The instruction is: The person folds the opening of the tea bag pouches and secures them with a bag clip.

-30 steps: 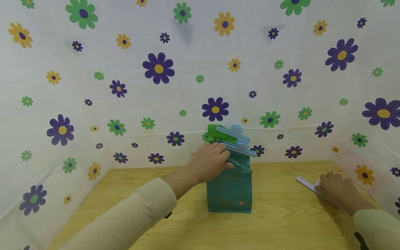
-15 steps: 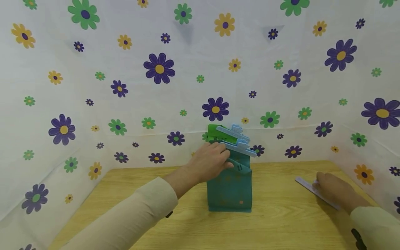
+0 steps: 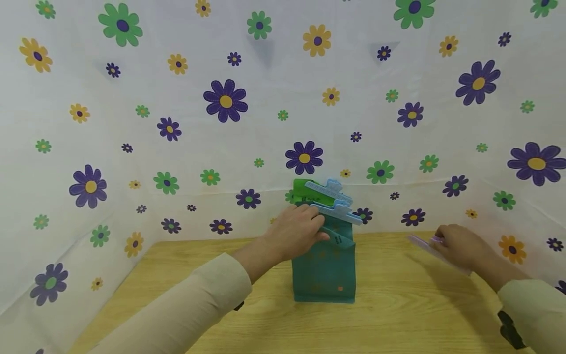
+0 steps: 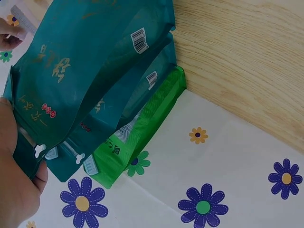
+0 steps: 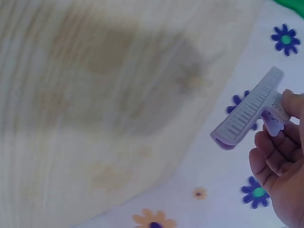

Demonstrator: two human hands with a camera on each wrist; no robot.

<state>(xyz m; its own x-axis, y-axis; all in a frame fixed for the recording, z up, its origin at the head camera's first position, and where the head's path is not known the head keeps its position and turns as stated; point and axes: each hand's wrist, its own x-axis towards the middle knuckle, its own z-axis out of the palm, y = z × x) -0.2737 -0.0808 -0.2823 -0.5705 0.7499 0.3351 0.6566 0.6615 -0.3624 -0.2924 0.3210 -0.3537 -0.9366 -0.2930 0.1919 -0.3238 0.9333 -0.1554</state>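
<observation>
In the head view my left hand grips the folded top of the front teal bag, which stands upright on the table. Behind it are a second teal bag and a green bag, both visible in the left wrist view. Two light blue bag clips span the tops of these rear bags. My right hand pinches a lilac bag clip by its handles, thumb against fingers. Its long ruler-marked jaw points toward the bags, over the table's right side.
The wooden table runs back to a white flower-print cloth that rises behind and along both sides. At the right, the cloth wall is close to my right forearm. A shadow lies on the wood under the lilac clip.
My right hand has lifted the lilac clip off the table and moved slightly left. The left hand keeps its grip on the front bag. The head view has shifted a little.
</observation>
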